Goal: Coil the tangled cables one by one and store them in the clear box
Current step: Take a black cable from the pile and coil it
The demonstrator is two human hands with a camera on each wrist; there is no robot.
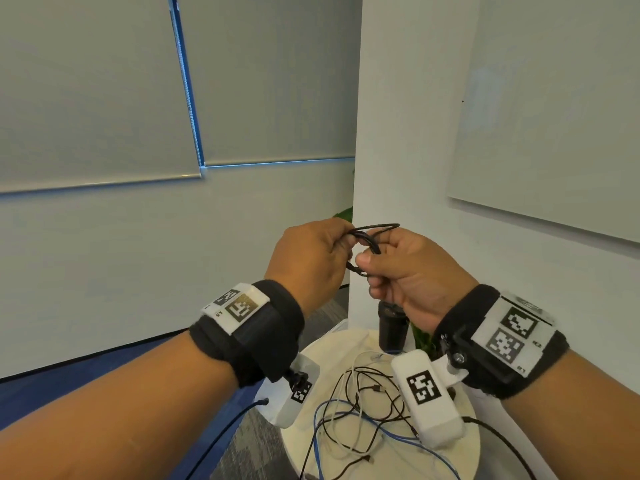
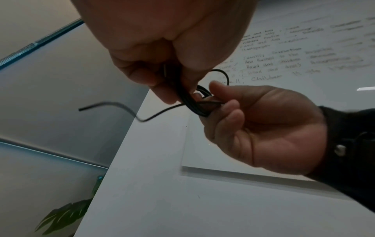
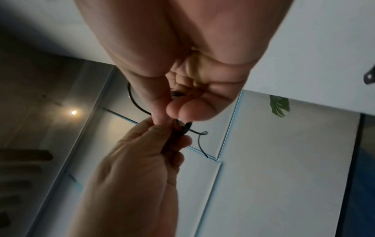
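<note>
Your left hand (image 1: 311, 258) and right hand (image 1: 408, 268) both pinch one nearly coiled black cable (image 1: 372, 233) (tail loose); above the round table (image 1: 471, 445), several tangled cables (image 1: 363, 410) remain.

1. Left wristband (image 1: 249, 327): its white tag bore square black-and-white coded markers, and beside them the small print "L5".
2. Right wristband (image 1: 502, 341): its white tag bore two coded markers, with small print at the edge that looked like "R2" and "R1", only just legible.
3. Whiteboard (image 2: 304, 52): it carried faint handwritten lines, mostly blurred. Words that could be made out were "Identity", "David and" and "Children".
</note>
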